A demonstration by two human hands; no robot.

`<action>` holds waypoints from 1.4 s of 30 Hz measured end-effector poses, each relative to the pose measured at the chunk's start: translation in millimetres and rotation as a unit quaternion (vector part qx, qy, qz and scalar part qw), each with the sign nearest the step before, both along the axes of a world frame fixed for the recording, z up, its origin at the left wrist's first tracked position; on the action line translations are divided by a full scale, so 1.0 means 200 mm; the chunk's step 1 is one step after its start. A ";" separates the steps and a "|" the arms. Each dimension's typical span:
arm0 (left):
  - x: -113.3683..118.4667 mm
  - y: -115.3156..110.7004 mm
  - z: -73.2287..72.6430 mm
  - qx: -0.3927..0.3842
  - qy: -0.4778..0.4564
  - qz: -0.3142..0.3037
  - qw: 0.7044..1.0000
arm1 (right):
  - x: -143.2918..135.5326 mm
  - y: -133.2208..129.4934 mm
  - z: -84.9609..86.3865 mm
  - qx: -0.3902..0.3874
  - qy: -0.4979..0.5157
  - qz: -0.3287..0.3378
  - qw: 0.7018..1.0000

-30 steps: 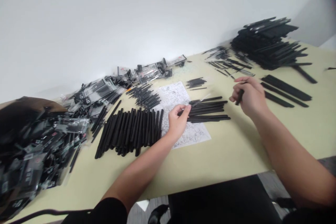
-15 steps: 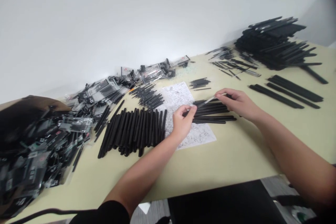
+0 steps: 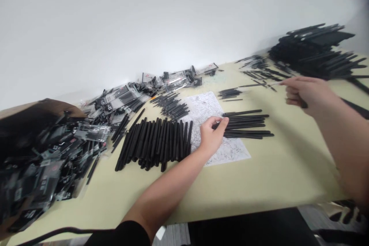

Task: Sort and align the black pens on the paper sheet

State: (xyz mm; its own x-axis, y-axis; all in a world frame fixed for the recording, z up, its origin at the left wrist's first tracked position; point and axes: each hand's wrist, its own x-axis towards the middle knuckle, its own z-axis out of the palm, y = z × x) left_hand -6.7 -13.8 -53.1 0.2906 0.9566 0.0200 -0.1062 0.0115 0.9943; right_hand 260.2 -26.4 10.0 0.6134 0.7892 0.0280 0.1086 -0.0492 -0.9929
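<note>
My left hand point(image 3: 213, 132) is closed in a pinch above a patterned white sheet point(image 3: 233, 150), at the left ends of several black sticks point(image 3: 248, 122). What its fingers hold, if anything, is hidden. To the right, my right hand point(image 3: 302, 92) is raised over the table with curled fingers. A thin pale strip point(image 3: 276, 83) shows at its fingertips, blurred. Left of the sheet lies a dense row of thick black sticks point(image 3: 155, 140). Thinner dark pieces point(image 3: 172, 105) lie behind them, and a small bunch point(image 3: 230, 93) sits beyond the sheet.
Plastic packets point(image 3: 118, 100) and a brown bag point(image 3: 43, 111) crowd the left side of the yellowish table point(image 3: 259, 184). A large pile of black sticks point(image 3: 311, 54) stands at the back right, with scattered thin pieces point(image 3: 253, 62) beside it. A pale wall rises behind.
My right hand has moved away from my left hand to the right, carrying the thin strip. My left hand stays by the sticks. The whole view has shifted slightly.
</note>
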 end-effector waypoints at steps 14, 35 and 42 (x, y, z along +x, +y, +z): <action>-0.01 -0.03 0.02 0.034 0.019 0.010 0.999 | -0.87 0.73 0.01 -0.255 -0.015 0.252 0.934; -0.01 -0.02 0.01 0.029 0.010 0.020 0.999 | -0.64 0.61 0.05 -0.110 -0.361 0.190 0.906; -0.01 0.00 0.02 0.024 0.010 0.023 0.999 | -0.11 0.20 -0.05 -0.246 -0.475 0.057 0.843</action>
State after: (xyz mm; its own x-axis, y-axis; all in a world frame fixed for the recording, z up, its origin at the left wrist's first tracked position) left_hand -9.0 -14.6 -49.1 0.2477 0.9669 0.0605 -0.0852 -0.0404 0.9955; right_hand 237.4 14.5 -0.6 0.4178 0.9011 0.1165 0.8752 -0.3647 -0.3179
